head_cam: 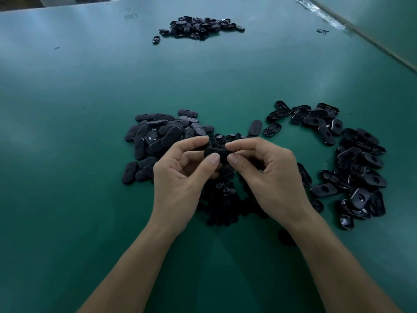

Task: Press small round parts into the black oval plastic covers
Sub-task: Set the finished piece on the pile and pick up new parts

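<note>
Two hands [222, 170] pinching one black oval cover [216, 152], matte, ends hidden

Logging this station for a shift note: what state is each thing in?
Held cover: off the table.
Left hand: pinching its left end.
Right hand: pinching its right end.
Round parts: loose heap under hands.
Left pile: covers mostly smooth side up.
Right pile: covers mostly hollow side up.
Far pile: loose, untouched.

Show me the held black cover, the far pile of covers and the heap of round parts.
Black oval plastic cover [216, 151], head view, its visible middle.
Far pile of black plastic covers [198, 27], head view, its centre.
Heap of small black round parts [222, 199], head view, its centre.
</note>
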Demonstrator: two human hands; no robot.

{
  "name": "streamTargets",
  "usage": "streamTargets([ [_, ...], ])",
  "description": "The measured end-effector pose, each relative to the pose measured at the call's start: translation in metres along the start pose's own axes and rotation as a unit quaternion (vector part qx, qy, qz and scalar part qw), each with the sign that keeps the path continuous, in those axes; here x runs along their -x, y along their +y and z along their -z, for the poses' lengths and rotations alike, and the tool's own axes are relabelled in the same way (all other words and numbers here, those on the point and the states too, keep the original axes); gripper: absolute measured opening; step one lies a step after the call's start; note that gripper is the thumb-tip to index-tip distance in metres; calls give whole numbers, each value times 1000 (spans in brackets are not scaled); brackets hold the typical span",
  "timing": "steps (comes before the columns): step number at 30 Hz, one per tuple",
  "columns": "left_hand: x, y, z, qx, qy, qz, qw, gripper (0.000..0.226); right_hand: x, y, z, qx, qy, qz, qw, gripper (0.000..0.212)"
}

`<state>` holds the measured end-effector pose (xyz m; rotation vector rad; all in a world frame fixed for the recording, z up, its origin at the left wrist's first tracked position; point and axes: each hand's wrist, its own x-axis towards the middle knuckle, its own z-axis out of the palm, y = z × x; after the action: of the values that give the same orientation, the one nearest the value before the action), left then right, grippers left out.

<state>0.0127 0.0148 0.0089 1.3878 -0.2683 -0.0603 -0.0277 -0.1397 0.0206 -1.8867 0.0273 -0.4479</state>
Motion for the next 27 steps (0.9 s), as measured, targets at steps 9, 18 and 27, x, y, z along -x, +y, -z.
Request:
streamTargets([
  [9, -1, -3, -1, 5, -3, -11, 1000, 29, 3, 0, -1, 118, -2, 3, 993, 7],
  [18, -3, -3, -2, 40, 23, -6, 999, 43, 5, -2, -3, 331, -79, -5, 940, 20],
  [27, -3, -7, -2, 25, 12, -11, 1000, 27, 7, -6, -7, 341, -83, -6, 936, 12],
])
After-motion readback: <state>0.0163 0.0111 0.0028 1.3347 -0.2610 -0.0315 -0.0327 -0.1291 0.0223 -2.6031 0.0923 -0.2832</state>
